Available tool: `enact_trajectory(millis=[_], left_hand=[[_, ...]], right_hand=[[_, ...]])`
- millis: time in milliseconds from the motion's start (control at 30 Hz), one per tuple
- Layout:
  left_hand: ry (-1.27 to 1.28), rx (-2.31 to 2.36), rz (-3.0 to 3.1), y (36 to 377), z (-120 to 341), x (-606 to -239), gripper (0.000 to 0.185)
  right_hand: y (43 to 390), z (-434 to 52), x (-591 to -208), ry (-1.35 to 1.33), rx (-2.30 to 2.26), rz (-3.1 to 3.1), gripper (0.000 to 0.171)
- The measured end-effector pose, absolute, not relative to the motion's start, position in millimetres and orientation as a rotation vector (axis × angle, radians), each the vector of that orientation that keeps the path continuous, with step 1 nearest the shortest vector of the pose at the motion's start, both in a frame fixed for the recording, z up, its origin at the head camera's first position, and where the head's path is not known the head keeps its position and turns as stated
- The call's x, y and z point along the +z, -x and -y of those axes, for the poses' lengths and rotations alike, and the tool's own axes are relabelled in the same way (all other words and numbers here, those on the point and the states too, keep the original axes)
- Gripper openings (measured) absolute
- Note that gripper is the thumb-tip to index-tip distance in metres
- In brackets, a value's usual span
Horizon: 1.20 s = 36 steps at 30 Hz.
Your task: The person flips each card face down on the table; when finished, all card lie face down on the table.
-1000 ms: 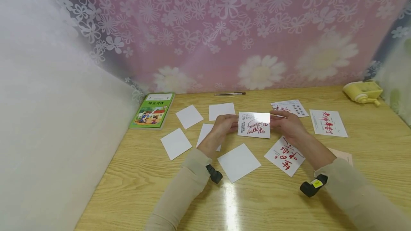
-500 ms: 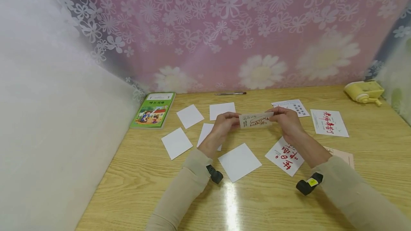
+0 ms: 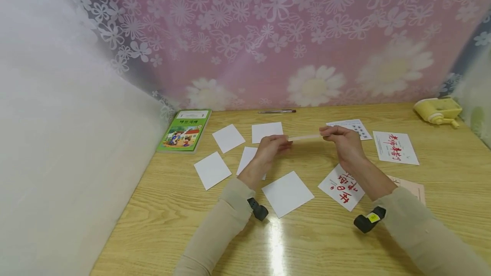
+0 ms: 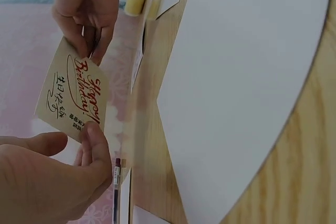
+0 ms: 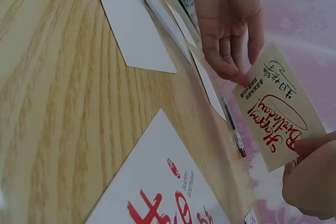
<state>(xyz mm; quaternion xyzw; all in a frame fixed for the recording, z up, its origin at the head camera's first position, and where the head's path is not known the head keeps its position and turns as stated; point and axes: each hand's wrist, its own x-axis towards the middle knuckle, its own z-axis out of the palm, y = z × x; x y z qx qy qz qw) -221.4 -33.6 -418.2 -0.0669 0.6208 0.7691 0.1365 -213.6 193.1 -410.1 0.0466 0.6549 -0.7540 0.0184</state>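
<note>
A beige card with red "Happy Birthday" lettering is held in the air above the wooden table. In the head view the card appears edge-on, as a thin strip between the hands. My left hand pinches the card's left corner between thumb and fingers. My right hand pinches the opposite corner. Both wrists carry small black cameras.
Several blank white cards lie below and left of the hands. Red-lettered cards lie to the right. A green book, a pen and a yellow device sit along the back edge. A white wall stands at the left.
The card lay flat and face-up on the table a second ago. Both hands have lifted it and tipped it until it shows edge-on in the head view.
</note>
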Motion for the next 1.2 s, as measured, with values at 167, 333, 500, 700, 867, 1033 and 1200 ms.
enact_trajectory(millis=[167,333,500,700,867,1033,1200], left_hand=[[0.215,2.236,-1.806,220.2,36.8,-420.8,0.04],[0.24,2.262,-1.815,219.7,40.9,-423.9,0.042],[0.225,2.227,-1.861,218.3,46.0,-425.5,0.038],[0.18,2.024,-1.946,215.6,51.4,-422.1,0.026],[0.183,1.959,-1.909,216.4,53.3,-416.7,0.032],[0.21,1.972,-1.844,216.9,55.4,-413.6,0.038],[0.205,1.956,-1.85,216.8,57.8,-414.1,0.042]], right_hand=[[216.2,-192.3,-415.3,-0.16,-2.274,-2.142,0.032],[218.1,-193.6,-419.7,-0.176,-2.231,-2.117,0.029],[220.4,-192.9,-422.3,-0.202,-2.141,-2.165,0.031],[224.0,-189.0,-423.6,-0.227,-2.021,-2.243,0.038],[226.1,-188.0,-424.3,-0.213,-1.954,-2.273,0.04],[230.2,-186.6,-426.4,-0.155,-1.804,-2.348,0.04],[235.5,-182.0,-427.9,-0.073,-1.639,-2.44,0.041]])
